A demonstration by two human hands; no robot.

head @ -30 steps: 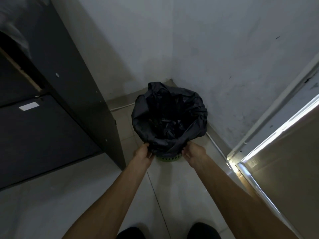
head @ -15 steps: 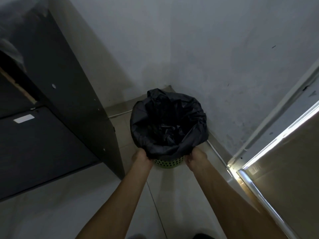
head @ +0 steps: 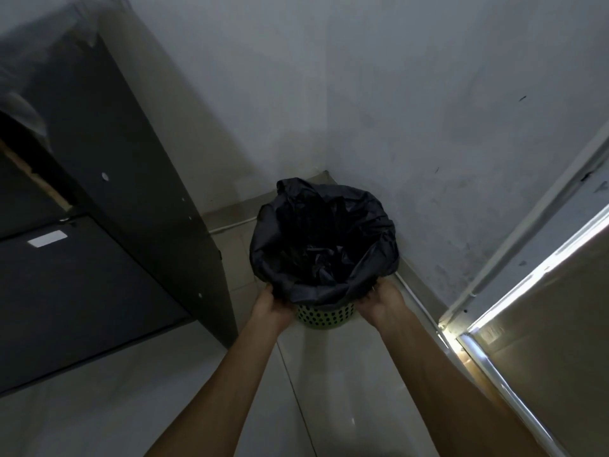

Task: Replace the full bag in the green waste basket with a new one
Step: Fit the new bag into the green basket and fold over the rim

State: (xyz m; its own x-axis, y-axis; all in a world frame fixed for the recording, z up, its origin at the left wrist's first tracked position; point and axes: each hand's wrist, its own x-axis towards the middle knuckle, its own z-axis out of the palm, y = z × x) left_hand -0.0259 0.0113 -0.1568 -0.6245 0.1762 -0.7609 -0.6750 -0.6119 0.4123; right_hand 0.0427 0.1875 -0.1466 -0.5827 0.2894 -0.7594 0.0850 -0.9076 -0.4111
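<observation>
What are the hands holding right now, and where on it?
Both hands grip the black bag by its folded-over edge at the near rim of the green waste basket: left hand at the left, right hand at the right.

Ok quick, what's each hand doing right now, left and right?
Left hand: gripping the near left edge of the black bag over the green waste basket.
Right hand: gripping the bag's near right edge.

A dim corner of an indoor room, likely a home or small office: pale tiled floor [head: 346,390], scuffed whitewashed walls [head: 428,110], a dark cabinet [head: 131,192] along the left, a metal-framed door [head: 527,291] on the right, and a small bag-lined green waste basket [head: 326,316] tucked into the corner.
</observation>
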